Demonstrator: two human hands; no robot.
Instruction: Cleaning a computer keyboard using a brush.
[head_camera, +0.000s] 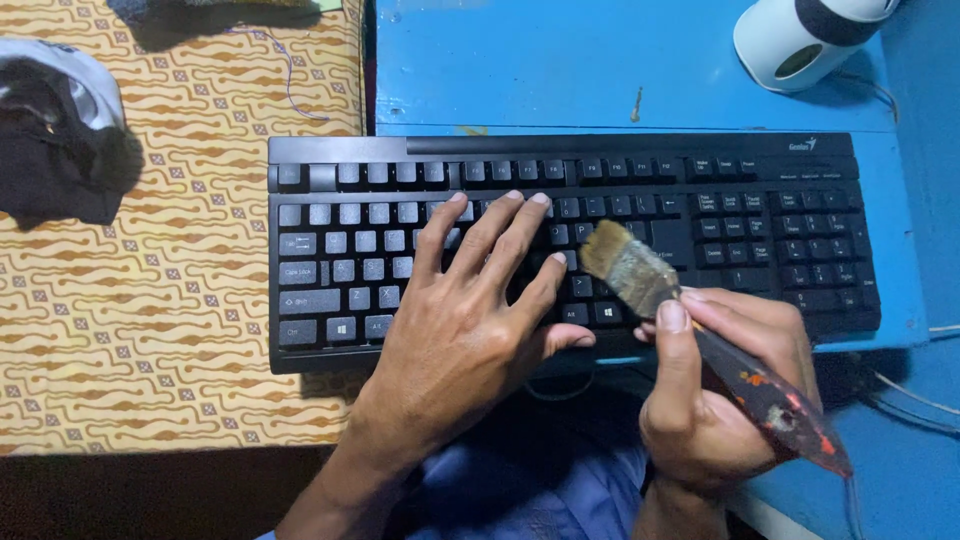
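Blue painted surface (560, 60) carries a long black plastic keyboard (570, 250) with dusty grey keys. Left hand (470, 310) lies flat on it, fingers spread. Right hand (715, 390) grips a worn, paint-spotted flat brush (690, 320), its tan bristles touching the keys.

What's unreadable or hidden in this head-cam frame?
- Black computer keyboard: middle keys hidden under the left hand.
- Paint-stained brush: handle end hidden behind the right hand.
- White rounded device: cut off by the top edge.
- Dark cloth bundle: cut off at the left edge; kind unclear.
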